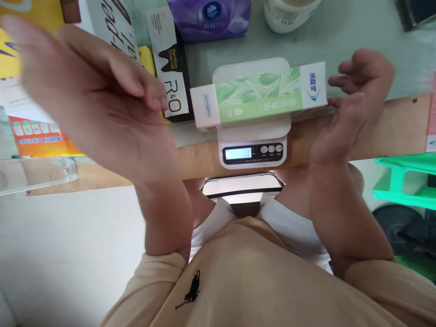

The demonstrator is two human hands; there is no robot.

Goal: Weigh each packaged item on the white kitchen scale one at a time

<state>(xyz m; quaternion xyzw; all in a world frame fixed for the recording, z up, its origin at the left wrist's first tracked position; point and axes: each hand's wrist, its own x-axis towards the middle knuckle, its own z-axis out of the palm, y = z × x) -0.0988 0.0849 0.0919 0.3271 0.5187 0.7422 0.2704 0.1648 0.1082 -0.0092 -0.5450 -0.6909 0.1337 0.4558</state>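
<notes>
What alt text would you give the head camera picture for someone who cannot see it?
A green and white carton lies across a small white kitchen scale at a table edge, with both hands lifted open beside it. The right hand is at the carton's end; the left hand is raised apart, in front of other boxes.

This looks like a small packing or goods-handling desk, perhaps in a shop's back room or a home office. A white digital scale (254, 147) sits at the wooden table edge (391, 131) with a green toothpaste box (259, 96) on it. Boxed goods crowd the tabletop behind: a black-and-white R&O carton (170, 68), a purple tissue pack (209, 16). A green plastic crate (405, 179) stands beside the table.
</notes>
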